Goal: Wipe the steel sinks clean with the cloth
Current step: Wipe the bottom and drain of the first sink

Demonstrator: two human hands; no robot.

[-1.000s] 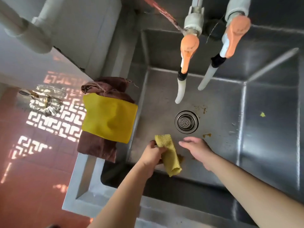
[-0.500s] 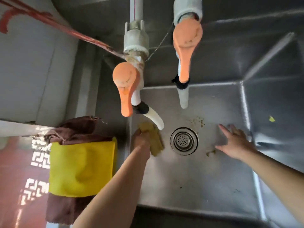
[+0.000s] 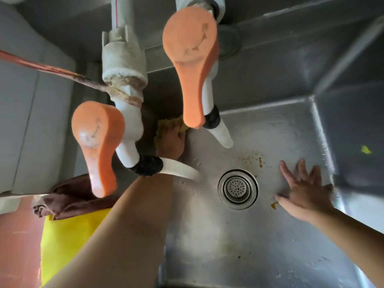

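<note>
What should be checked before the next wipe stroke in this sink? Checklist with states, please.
1. Cloth under the left hand: ok, the hand presses it at the sink's back left corner.
2. Right hand out of the wiping path: ok, it lies flat with spread fingers on the sink floor, right of the drain.
3. Stains behind the drain wiped: not ok, brown specks show.
4. Orange bit by the right hand cleared: not ok.
5. Yellow scrap on the right wall cleared: not ok.
6. Taps off: ok, no water runs from either spout.
</note>
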